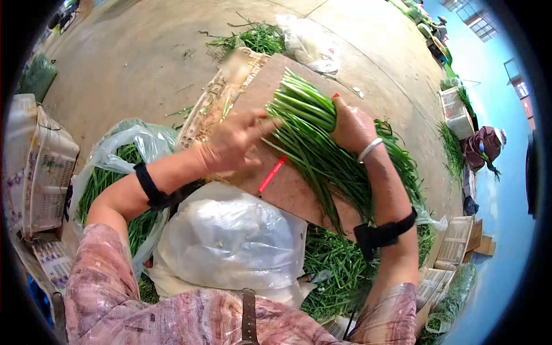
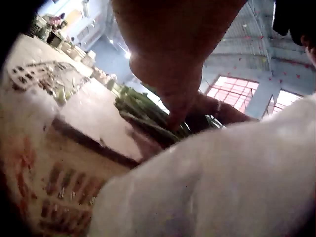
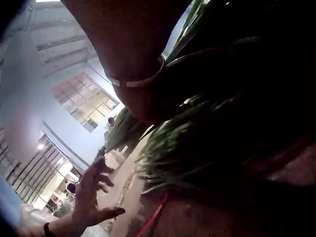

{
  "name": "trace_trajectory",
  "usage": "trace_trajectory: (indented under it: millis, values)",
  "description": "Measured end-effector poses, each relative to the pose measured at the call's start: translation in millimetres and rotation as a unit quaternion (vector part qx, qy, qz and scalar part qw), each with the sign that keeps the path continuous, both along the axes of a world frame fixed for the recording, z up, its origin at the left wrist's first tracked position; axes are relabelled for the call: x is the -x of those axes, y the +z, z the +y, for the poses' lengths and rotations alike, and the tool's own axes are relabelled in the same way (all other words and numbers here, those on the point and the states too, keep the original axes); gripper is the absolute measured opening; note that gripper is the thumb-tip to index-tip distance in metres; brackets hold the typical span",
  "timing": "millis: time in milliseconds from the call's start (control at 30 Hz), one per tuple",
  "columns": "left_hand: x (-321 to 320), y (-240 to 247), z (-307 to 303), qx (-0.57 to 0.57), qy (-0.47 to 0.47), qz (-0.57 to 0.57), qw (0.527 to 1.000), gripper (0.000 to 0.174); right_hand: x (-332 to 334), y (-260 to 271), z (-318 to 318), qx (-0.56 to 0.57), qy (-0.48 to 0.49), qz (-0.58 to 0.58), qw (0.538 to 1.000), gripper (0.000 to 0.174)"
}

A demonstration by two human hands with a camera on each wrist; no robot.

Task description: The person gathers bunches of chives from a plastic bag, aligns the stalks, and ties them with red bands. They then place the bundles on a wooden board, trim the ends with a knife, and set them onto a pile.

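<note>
A bunch of chives [image 1: 305,106] with pale stem ends lies across a brown board [image 1: 253,103], its long leaves trailing toward the near right. My right hand [image 1: 352,127] grips this bunch around the stems, and a bit of red shows beside its thumb. At the bunch's left side is my left hand [image 1: 233,141], blurred, with fingers spread toward the stems. The right wrist view also shows that left hand [image 3: 91,197] with its fingers apart and nothing in them. Between the hands and my body, a red strip [image 1: 272,174] lies on the board.
A clear plastic bag [image 1: 230,236] sits in front of my body. More loose greens [image 1: 339,270] are piled below the board, and a bag of greens [image 1: 123,152] stands at left. Crates [image 1: 52,178] line the left side. Beyond the board are greens [image 1: 259,39] and white plastic [image 1: 310,43].
</note>
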State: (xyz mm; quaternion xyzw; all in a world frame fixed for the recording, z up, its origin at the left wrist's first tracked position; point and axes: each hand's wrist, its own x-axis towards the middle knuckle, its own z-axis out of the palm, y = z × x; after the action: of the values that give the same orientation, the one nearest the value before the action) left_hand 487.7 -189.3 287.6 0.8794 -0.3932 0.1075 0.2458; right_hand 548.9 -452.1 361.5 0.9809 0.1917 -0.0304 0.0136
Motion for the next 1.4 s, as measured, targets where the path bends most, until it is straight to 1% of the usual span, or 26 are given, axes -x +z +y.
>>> trace_trajectory:
  millis: [33, 67, 100, 133, 200, 233, 333, 400, 467, 500, 533, 600, 667, 733, 767, 800, 867, 933, 967, 1067, 1100, 1133, 1233, 1267, 1333, 1400]
  values:
    - [2.3, -0.8, -7.8, 0.000, 0.001, 0.002, 1.000, 0.095, -4.7, -10.5, 3.0, 0.002, -0.005, 0.021, 1.000, 0.029]
    - [3.0, -1.0, -18.9, -0.033, -0.004, -0.088, 0.996, 0.096, -6.4, -24.0, 2.6, -0.015, 0.022, -0.002, 1.000, 0.029]
    - [1.7, -1.0, -29.6, -0.066, -0.009, -0.177, 0.982, 0.097, -6.8, -30.4, 6.2, 0.010, 0.006, 0.013, 1.000, 0.030]
    - [-4.8, -3.4, -39.2, -0.066, -0.010, -0.175, 0.982, 0.097, -7.0, -35.4, 9.6, 0.036, -0.011, 0.027, 0.999, 0.031]
    - [-27.8, -12.6, -58.8, -0.071, -0.008, -0.194, 0.978, 0.083, -3.8, -45.0, 7.9, 0.024, -0.012, 0.012, 1.000, 0.028]
    - [-38.6, -12.6, -67.0, -0.099, 0.006, -0.252, 0.963, 0.067, -3.1, -46.1, 6.9, 0.013, -0.010, -0.007, 1.000, 0.026]
    - [-63.5, -8.2, -84.4, -0.112, 0.042, -0.277, 0.953, 0.061, -2.8, -45.2, 8.1, 0.061, 0.016, 0.008, 0.998, 0.020]
    - [-74.2, -6.4, -90.0, -0.121, 0.032, -0.269, 0.955, 0.066, 0.2, -45.5, 10.1, 0.067, 0.008, 0.012, 0.998, 0.021]
    - [-81.6, -4.8, -92.4, -0.137, 0.019, -0.181, 0.974, 0.108, 5.4, -52.5, 8.3, 0.054, 0.016, -0.052, 0.997, 0.036]
    - [-83.6, 0.1, -92.4, -0.154, -0.017, -0.090, 0.984, 0.130, 5.7, -52.7, 7.2, 0.056, 0.025, -0.049, 0.997, 0.045]
    - [-83.6, 1.8, -94.3, -0.154, -0.020, -0.093, 0.984, 0.130, 7.5, -50.7, 6.0, 0.057, 0.022, -0.051, 0.997, 0.045]
    - [-85.6, 6.0, -96.4, -0.188, -0.025, 0.031, 0.981, 0.123, 11.0, -40.0, 5.2, 0.051, 0.028, -0.010, 0.998, 0.049]
    - [-86.1, 6.1, -97.4, -0.178, -0.030, 0.004, 0.984, 0.120, 17.2, -22.5, 1.9, 0.039, 0.028, 0.007, 0.999, 0.053]
    - [-86.3, 8.5, -99.0, -0.231, -0.035, -0.006, 0.972, 0.096, 19.6, -1.0, -2.9, 0.001, 0.080, -0.063, 0.995, 0.050]
    - [-86.6, 9.0, -98.6, -0.233, -0.035, -0.003, 0.972, 0.096, 13.0, 17.2, -1.1, -0.052, 0.009, -0.006, 0.999, 0.044]
    - [-85.4, 11.1, -99.0, -0.241, -0.042, -0.014, 0.969, 0.092, -11.0, 0.1, -13.3, -0.134, 0.041, -0.071, 0.988, 0.025]
    - [-85.9, 12.1, -100.8, -0.251, -0.050, -0.029, 0.966, 0.089, -54.0, -31.1, -23.6, -0.120, -0.001, -0.010, 0.993, 0.021]
    - [-86.4, 6.6, -100.2, -0.252, -0.044, -0.031, 0.966, 0.086, -65.8, -53.4, -21.3, -0.180, 0.063, -0.050, 0.980, 0.021]
    - [-87.4, 3.3, -100.1, -0.234, -0.044, -0.027, 0.971, 0.082, -69.4, -58.2, -19.2, -0.145, 0.045, -0.001, 0.988, 0.023]
    - [-81.9, 10.0, -98.3, -0.238, -0.044, -0.026, 0.970, 0.078, -71.9, -78.0, -20.2, -0.108, 0.006, 0.042, 0.993, 0.022]
    - [-80.6, 9.4, -98.0, -0.246, -0.045, -0.056, 0.967, 0.062, -65.6, -75.9, -18.5, -0.082, 0.015, 0.023, 0.996, 0.022]
    - [-80.4, 3.4, -97.6, -0.246, -0.046, -0.057, 0.967, 0.062, -62.8, -77.0, -17.1, -0.082, 0.014, 0.023, 0.996, 0.022]
    - [-74.1, -13.8, -95.3, -0.136, -0.021, -0.165, 0.977, 0.039, -59.9, -81.7, -19.7, -0.055, 0.013, 0.042, 0.998, 0.025]
    - [-71.7, -16.5, -95.0, -0.136, -0.019, -0.167, 0.976, 0.039, -59.7, -82.7, -20.5, -0.054, 0.014, 0.039, 0.998, 0.025]
    - [-67.4, -18.1, -93.1, -0.067, 0.008, -0.212, 0.975, 0.040, -60.8, -84.6, -20.6, -0.109, -0.003, 0.072, 0.991, 0.026]
    - [-60.3, -17.6, -90.8, -0.077, 0.015, -0.200, 0.977, 0.045, -59.8, -90.9, -25.7, -0.144, 0.006, 0.102, 0.984, 0.027]
